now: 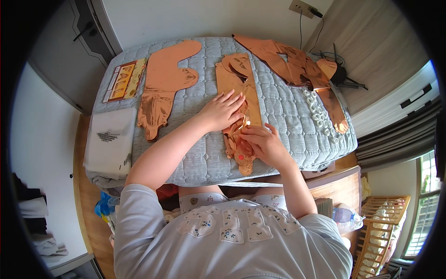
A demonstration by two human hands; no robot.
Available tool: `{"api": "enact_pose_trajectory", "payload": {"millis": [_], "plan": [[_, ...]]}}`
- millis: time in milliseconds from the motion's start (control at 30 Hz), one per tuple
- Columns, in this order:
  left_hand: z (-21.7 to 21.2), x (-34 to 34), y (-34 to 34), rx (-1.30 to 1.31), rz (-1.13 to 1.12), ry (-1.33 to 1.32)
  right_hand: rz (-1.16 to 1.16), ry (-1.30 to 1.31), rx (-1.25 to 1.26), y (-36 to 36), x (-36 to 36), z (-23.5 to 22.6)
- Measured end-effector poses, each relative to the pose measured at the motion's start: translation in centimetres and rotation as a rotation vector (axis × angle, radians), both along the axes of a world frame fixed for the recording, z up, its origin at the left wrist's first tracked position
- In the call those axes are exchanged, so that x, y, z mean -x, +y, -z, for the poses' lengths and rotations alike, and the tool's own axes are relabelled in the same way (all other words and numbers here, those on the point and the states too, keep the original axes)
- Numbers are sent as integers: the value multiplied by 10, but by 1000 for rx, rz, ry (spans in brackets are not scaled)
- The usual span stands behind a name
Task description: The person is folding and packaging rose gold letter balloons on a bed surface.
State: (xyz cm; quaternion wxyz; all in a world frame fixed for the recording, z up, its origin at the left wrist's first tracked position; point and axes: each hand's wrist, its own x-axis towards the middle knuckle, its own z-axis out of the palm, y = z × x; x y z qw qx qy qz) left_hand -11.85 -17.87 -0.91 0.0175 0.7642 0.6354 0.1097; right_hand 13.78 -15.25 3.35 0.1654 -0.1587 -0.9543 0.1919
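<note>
A flat copper-coloured foil balloon lies lengthwise in front of me on a quilted grey mattress, its near part creased and partly folded over. My left hand rests on its middle, fingers spread and palm down. Close by on the right, my right hand has its fingers bent together on the crumpled foil; the fingertips seem to pinch it. A second flat copper balloon, with a curved outline, is spread out to the left. Another copper foil balloon stretches across the far right, partly creased.
Small white rings lie scattered at the right. A printed flat package and a translucent white plastic bag are on the left. A black device with antennas stands by the right wall. A wooden crib is lower right.
</note>
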Motion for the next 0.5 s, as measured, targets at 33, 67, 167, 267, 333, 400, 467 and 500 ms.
{"api": "enact_pose_trajectory", "payload": {"millis": [33,67,167,267,333,400,467,500], "plan": [[0,1,-1,1,1,1,-4,7,-8,1,0,0],[-1,1,-2,-5,4,31,-1,7,-8,2,-1,0],[-3,1,-2,-6,10,61,-22,11,22,6,-1,-2],[-4,0,-2,6,4,52,-37,17,44,9,1,-7],[-5,0,-2,11,-1,44,10,176,150,11,3,-6],[-6,1,-2,8,13,55,65,163,133,14,4,-5],[-10,-3,-4,18,2,62,123,149,117,18,4,-5],[-12,-4,-4,29,-9,66,90,109,28,20,5,-6]]}}
